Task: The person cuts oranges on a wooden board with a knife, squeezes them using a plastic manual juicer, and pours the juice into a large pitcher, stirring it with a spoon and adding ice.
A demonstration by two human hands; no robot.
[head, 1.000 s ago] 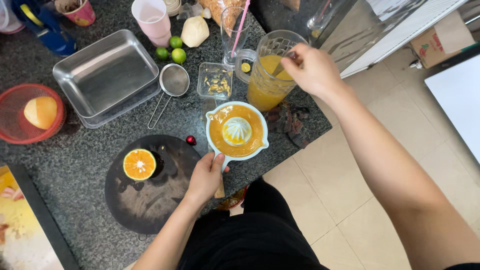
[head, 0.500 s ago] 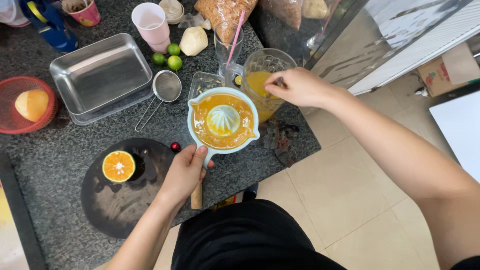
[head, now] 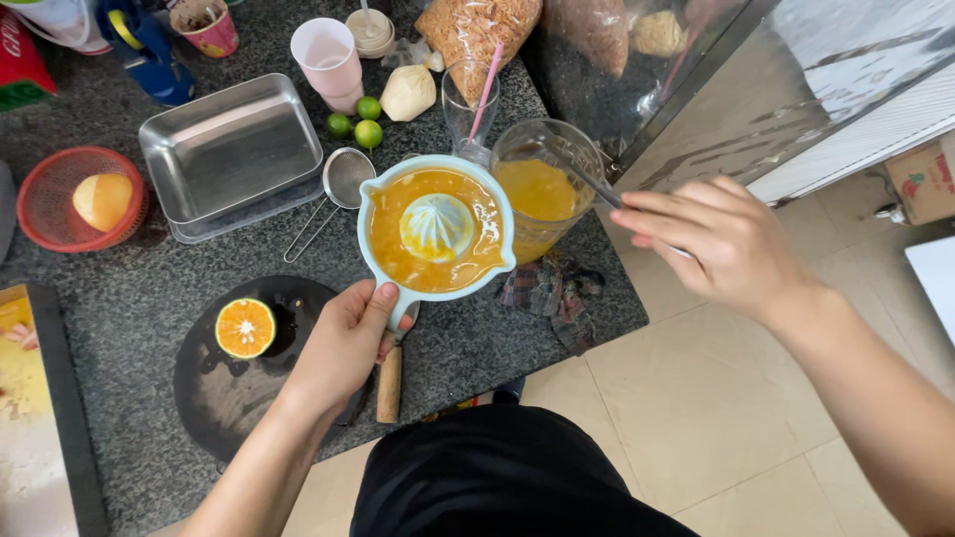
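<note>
Pale blue plastic forms the citrus juicer [head: 436,231], whose bowl is full of orange juice around a white reamer cone; the left hand [head: 343,343] has its fingers and thumb curled tight round the juicer's short handle and holds it up above the dark speckled bench [head: 129,298]. Just right of the juicer stands a clear glass pitcher [head: 542,189] part filled with orange juice, its rim touching or nearly touching the juicer's edge. The right hand [head: 721,244], further right of the juicer, pinches a thin metal utensil [head: 597,189] whose far end dips into the pitcher; fingers are closed on its handle. Left of the juicer and below it, a halved orange [head: 245,327] lies cut face up on a round dark board [head: 234,383]. Just left of the juicer lies a small wire strainer [head: 343,184], and beyond that a steel tray [head: 231,154]. Behind the juicer stand a glass with a pink straw [head: 468,109] and three small limes [head: 358,121]. A wooden handle [head: 389,384] pokes out under the left hand.
</note>
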